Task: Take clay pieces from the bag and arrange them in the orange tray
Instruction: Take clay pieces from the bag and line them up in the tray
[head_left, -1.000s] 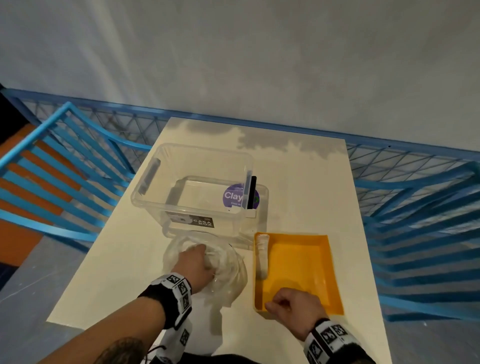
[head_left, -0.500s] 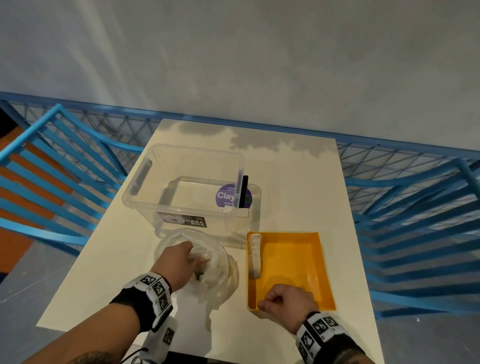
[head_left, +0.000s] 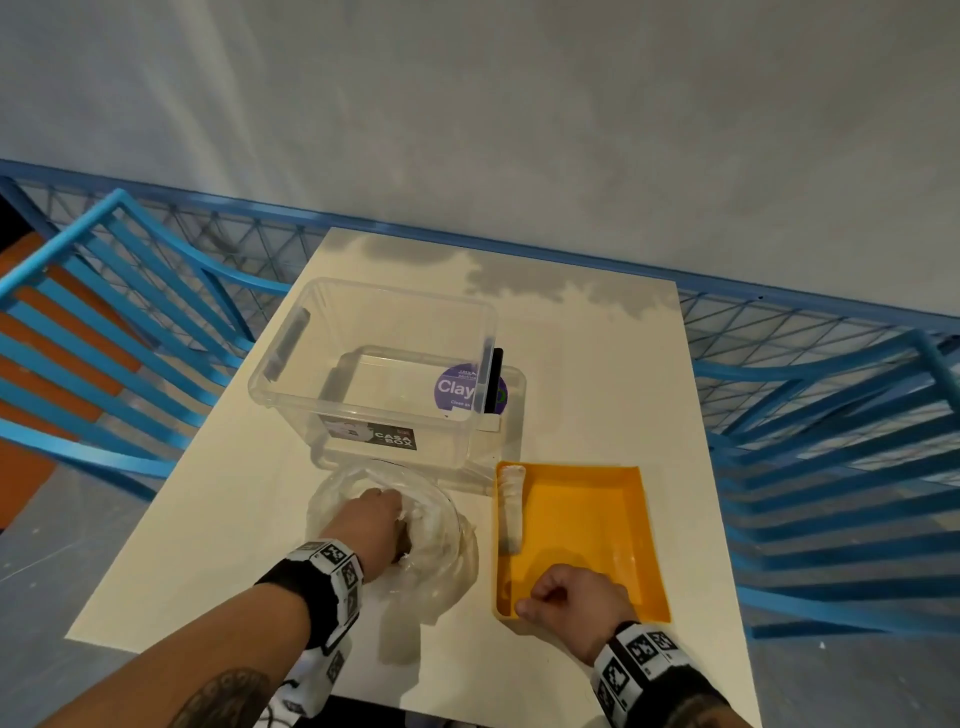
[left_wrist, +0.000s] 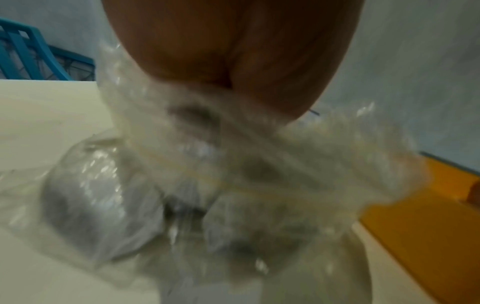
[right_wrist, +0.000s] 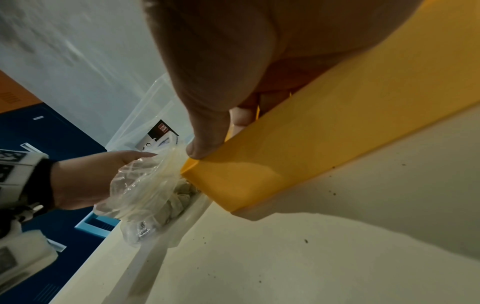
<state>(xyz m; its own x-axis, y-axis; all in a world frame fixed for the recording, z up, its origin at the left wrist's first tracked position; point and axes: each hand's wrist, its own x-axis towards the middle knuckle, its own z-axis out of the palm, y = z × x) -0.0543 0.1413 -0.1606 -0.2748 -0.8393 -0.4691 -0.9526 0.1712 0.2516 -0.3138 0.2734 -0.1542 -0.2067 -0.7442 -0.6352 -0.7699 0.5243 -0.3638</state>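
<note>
A clear plastic bag (head_left: 441, 530) lies on the cream table (head_left: 597, 364), left of the orange tray (head_left: 587, 519). My left hand (head_left: 371, 522) reaches down into the bag's mouth; its fingers are hidden by crumpled plastic, so what they hold cannot be made out. Grey-white clay pieces (right_wrist: 176, 203) show through the bag (right_wrist: 140, 185) below the left hand (right_wrist: 85, 179). One white clay roll (head_left: 511, 501) lies along the tray's left wall. My right hand (head_left: 566, 597) pinches the tray's near-left rim, thumb (right_wrist: 205, 144) on the orange tray (right_wrist: 324, 144). The left wrist view is blurred plastic.
A clear storage box (head_left: 291, 374) with a purple "Clay" label stands just beyond the bag and tray. Blue metal railings (head_left: 831, 441) flank the table on both sides, with a grey wall behind. Bare tabletop lies right of the box.
My left hand has stayed inside the bag, shifting slightly. My right hand has kept its hold on the tray's near-left corner. The head camera has moved a little.
</note>
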